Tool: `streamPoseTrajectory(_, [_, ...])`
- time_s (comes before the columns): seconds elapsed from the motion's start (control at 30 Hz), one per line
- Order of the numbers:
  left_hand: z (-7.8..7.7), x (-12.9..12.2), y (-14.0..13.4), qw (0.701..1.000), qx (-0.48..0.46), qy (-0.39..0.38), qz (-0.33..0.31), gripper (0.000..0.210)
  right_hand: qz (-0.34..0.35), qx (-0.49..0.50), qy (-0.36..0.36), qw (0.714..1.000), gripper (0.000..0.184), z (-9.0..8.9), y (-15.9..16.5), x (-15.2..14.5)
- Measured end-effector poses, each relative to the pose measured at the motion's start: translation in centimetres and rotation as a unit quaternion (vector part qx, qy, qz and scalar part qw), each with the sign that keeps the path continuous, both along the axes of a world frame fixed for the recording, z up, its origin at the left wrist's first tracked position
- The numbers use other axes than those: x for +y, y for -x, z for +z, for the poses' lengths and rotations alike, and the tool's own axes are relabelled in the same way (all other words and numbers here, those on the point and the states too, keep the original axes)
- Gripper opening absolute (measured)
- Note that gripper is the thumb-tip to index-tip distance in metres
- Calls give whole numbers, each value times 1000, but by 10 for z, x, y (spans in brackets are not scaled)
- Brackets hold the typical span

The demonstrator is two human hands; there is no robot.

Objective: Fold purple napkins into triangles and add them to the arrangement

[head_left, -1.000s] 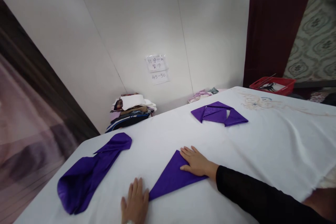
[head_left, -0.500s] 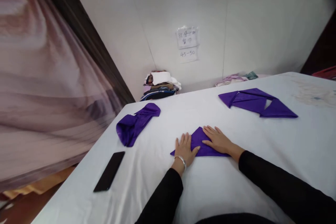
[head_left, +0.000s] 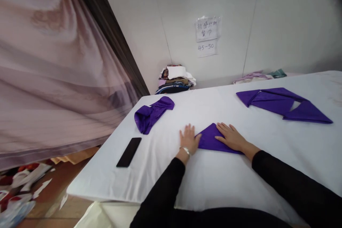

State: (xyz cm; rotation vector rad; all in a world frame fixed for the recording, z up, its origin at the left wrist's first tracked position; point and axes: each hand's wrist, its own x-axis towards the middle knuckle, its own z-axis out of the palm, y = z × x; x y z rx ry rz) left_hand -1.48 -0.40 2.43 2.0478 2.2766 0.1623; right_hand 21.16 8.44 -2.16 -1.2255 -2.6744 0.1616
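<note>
Napkin fabric is lying flat between two bare hands, the purple triangular napkin [head_left: 211, 140] resting on the white tablecloth [head_left: 256, 174] directly in front of the person. Its left tip, showing beyond the left hand [head_left: 189, 139] half a second ago, is no longer appearing past that hand; whether it is hiding underneath or turning under cannot be told. The left hand is blurring slightly, palm down with fingers a little spread, its thumb lying at the napkin's left edge and apparently gripping nothing. The right hand [head_left: 232, 137] is keeping its place along the upper right slope, flattened with the thumb standing apart, pressing rather than pinching. This is probably leaving the right hand as the steadier anchor while the left is working the other end.

The napkin is looking thin, smooth and crisply creased, rising to a blunt peak with a nearly straight near edge. A looser purple cloth [head_left: 156, 114] is puffing into rounded, satiny lobes at the left, while a folded purple cloth [head_left: 275, 102] is forming sharp points around a small gap at the right. The tablecloth is shining softly, wrinkling near a matte black slab [head_left: 129, 152]. A silvery bracelet [head_left: 186, 150] is circling the left wrist.
</note>
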Motion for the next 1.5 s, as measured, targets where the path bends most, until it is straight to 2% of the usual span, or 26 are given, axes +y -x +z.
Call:
streamPoseTrajectory(0.07, [-6,5,-33,993,-11,-28,-110,62,-1,-7,-6,1000,72,-2,-1,0])
streamPoseTrajectory(0.17, [-15,10,-61,983,-24,-11,-182,69,-1,-10,-15,1000,72,-4,-2,1])
streamPoseTrajectory(0.27, [-20,11,-59,985,-23,21,-169,72,3,-10,-18,1000,71,-5,-3,1])
streamPoseTrajectory(0.47, [-20,1,-17,994,-13,30,-100,72,-9,-15,-9,1000,69,-2,-3,0])
streamPoseTrajectory(0.6, [-20,-3,2,997,2,36,-75,69,-30,-28,-4,999,67,3,-17,-4])
streamPoseTrajectory(0.83, [-19,-2,7,997,18,49,-64,66,-84,-45,3,995,65,4,-74,-12])
streamPoseTrajectory(0.93, [-18,-3,6,997,15,45,-63,64,-119,-27,2,992,68,14,-74,-24])
streamPoseTrajectory(1.0, [-17,-3,6,997,16,44,-63,64,-104,-5,-15,994,69,23,-56,-37])
streamPoseTrajectory(1.1, [-16,-2,6,997,22,47,-61,63,-7,27,-24,999,69,32,-13,-58])
streamPoseTrajectory(1.17, [-15,-1,6,997,29,51,-59,63,49,38,-13,998,72,33,11,-67])
streamPoseTrajectory(1.23, [-15,0,6,996,35,54,-58,63,73,36,10,997,73,30,22,-69])
streamPoseTrajectory(1.33, [-16,1,7,996,40,53,-60,63,67,28,33,997,73,23,10,-65])
streamPoseTrajectory(1.5, [-18,1,8,996,38,50,-62,64,22,16,34,999,66,16,-47,-57])
